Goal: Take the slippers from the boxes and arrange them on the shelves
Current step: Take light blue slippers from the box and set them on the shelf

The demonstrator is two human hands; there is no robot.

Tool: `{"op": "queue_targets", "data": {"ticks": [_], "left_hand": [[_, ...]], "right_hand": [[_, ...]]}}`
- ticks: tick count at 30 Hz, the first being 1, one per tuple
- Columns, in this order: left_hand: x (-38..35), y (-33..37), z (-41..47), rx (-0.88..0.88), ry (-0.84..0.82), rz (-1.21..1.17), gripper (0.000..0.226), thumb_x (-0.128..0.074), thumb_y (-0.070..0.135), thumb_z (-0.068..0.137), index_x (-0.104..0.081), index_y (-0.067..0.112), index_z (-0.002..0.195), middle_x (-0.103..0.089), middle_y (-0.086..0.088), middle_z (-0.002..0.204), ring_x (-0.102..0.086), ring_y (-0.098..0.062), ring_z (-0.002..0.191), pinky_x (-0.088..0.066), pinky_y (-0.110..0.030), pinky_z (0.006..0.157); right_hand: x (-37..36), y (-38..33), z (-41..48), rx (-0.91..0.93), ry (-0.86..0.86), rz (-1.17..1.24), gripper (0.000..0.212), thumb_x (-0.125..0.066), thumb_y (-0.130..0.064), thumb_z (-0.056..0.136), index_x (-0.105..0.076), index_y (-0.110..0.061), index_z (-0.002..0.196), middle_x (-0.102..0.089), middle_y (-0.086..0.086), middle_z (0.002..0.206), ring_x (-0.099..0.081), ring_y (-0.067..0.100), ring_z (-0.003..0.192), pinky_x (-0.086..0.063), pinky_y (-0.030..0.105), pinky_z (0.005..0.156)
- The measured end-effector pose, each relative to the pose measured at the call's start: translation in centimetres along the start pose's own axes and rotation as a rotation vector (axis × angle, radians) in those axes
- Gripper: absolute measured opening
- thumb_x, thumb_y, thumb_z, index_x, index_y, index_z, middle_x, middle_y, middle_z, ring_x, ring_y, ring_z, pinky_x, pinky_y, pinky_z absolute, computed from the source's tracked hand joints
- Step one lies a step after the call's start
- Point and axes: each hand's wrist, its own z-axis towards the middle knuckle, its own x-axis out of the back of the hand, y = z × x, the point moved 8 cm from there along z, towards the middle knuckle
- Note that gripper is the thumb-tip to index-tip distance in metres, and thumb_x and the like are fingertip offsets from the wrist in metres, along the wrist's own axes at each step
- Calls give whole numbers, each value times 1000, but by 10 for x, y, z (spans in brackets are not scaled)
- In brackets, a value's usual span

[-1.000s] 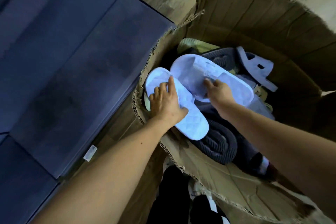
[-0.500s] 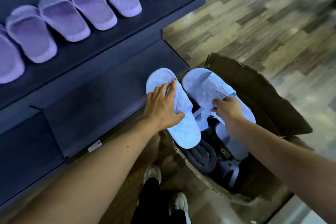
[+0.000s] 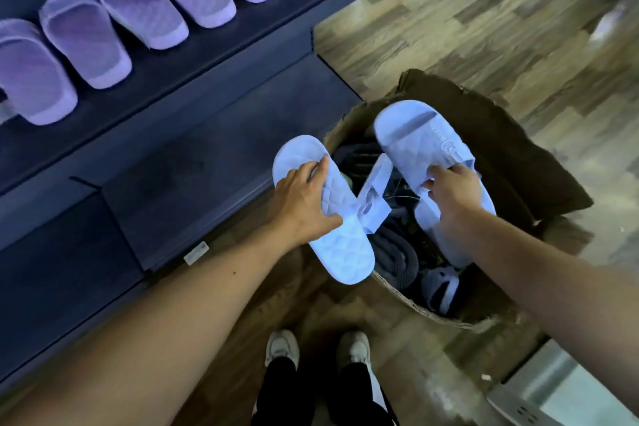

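Slipper clamped in left fingers | twin in right fingers | box below | shelf beside

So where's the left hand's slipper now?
Centre of the head view: the left hand grips the slipper over the left rim of the box, beside the lower shelf.

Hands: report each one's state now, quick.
Left hand: grips the left pale blue slipper.
Right hand: grips the right pale blue slipper.
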Motion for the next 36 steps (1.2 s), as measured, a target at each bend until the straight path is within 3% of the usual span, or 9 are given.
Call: {"op": "queue_targets", "data": {"ticks": [3,7,13,17,22,26,29,34,36], "left_hand": [[-10,21,9,-51,-20,26,88,-65,31,78,-14,21,149,-25,-3,149,-32,-25,131,-31,-34,105],[-19,53,32,-123,-50,109,79,-60,27,83,-16,23,148,-17,-7,153,-24,-26,136,-19,-32,108],[-48,90,55,-221,-67,242,71,-54,31,88,-17,21,148,-9,-3,157,-3,-25,145,-5,-36,114],[-84,117,40,-198,-183,290,60,-52,36,90,-28,22,143,-13,1,155,-7,-28,142,-17,-41,111],[-131,146,29,-63,-374,66,79,-58,50,84,-23,14,144,-28,-6,148,-19,-31,137,-33,-42,103],[-140,152,38,96,-296,-129,100,-61,58,78,-3,16,149,-14,-9,154,-14,-33,140,-26,-43,109],[-132,150,52,246,-165,-329,113,-66,61,72,8,23,148,-2,-12,156,-5,-32,143,-24,-50,109],[-95,142,79,298,87,-416,112,-76,41,71,4,25,148,-5,-7,155,-10,-30,142,-28,-52,106],[-80,127,83,347,201,-394,106,-75,29,73,-1,21,149,-9,-8,154,-15,-32,141,-30,-50,104]], "right_hand": [[28,-8,1,-9,23,109,26,-45,-3,88,-36,-14,67,-35,8,62,-34,19,58,-29,25,49],[60,-33,0,60,22,56,25,-46,-1,83,-33,-14,66,-30,7,65,-30,19,65,-24,34,59],[97,-55,4,141,30,73,32,-45,0,82,-27,-15,59,-27,2,56,-28,20,58,-28,35,62],[110,-50,11,140,49,126,34,-48,-4,83,-31,-15,55,-34,3,54,-36,21,60,-31,38,66],[125,-62,9,202,58,173,33,-47,0,82,-32,-14,55,-36,7,59,-39,25,69,-34,37,67],[136,-94,-5,284,34,353,35,-44,4,86,-36,-13,57,-36,6,58,-43,19,59,-39,35,64],[137,-117,-21,303,-24,446,29,-45,1,89,-42,-12,64,-43,5,61,-47,14,55,-44,25,56],[130,-136,-38,244,-131,594,26,-48,-2,91,-46,-12,67,-53,-6,40,-55,7,40,-50,16,50],[127,-137,-40,230,-159,601,23,-49,-4,91,-48,-12,69,-55,-5,46,-56,6,39,-52,18,53]]}}
